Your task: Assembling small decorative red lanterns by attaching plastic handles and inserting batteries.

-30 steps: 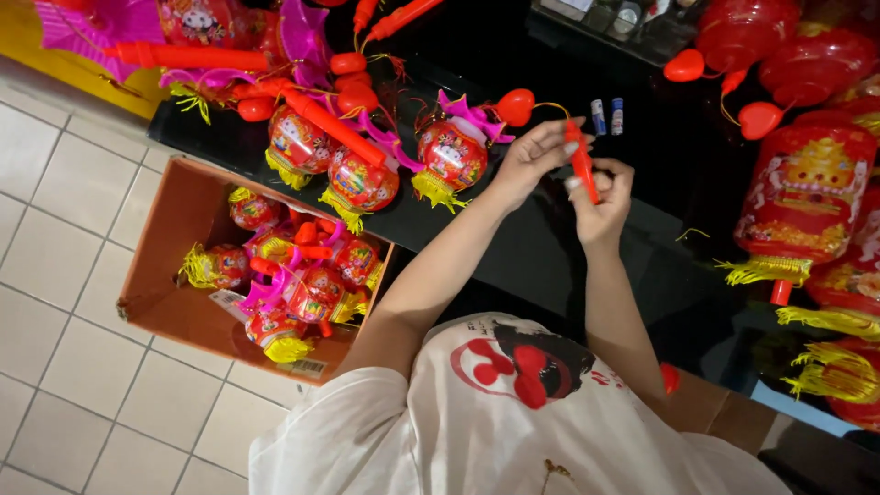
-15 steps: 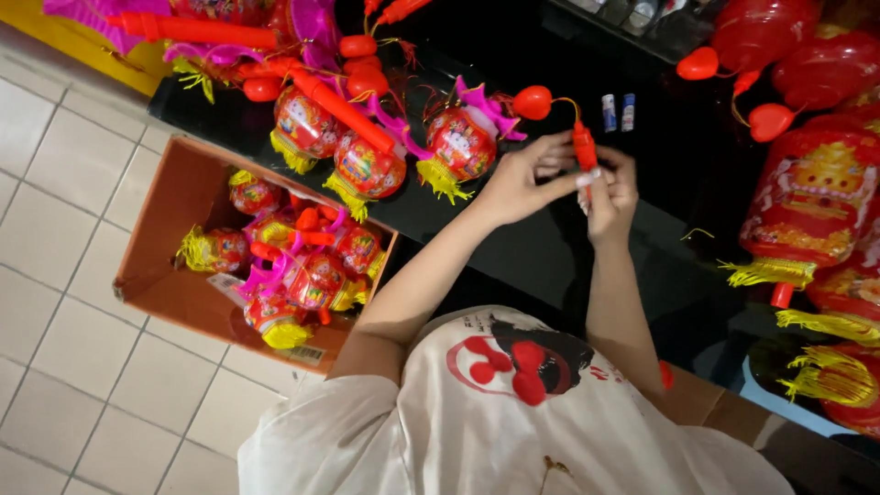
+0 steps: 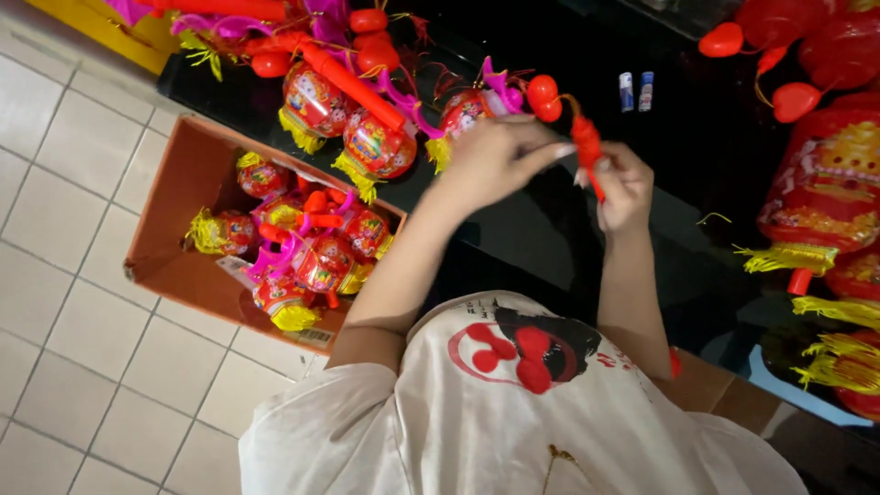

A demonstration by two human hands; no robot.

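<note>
Head view: above the black tabletop (image 3: 550,238), the left hand (image 3: 490,160) and right hand (image 3: 626,188) both pinch a red stick (image 3: 588,151) (perhaps a lantern handle; blurred). Best to grip near its ends, steadily.

Looks like a small workshop or stockroom for festive toy lanterns. Glossy black worktop (image 3: 513,229) heaped with round red-and-gold paper lanterns with yellow tassels (image 3: 376,147) and red plastic handle sticks (image 3: 353,82). More of the same packed into an open brown cardboard box (image 3: 179,197) on a pale tiled floor (image 3: 64,302). Two small cylindrical batteries (image 3: 635,91) standing on the worktop nearby.
</note>
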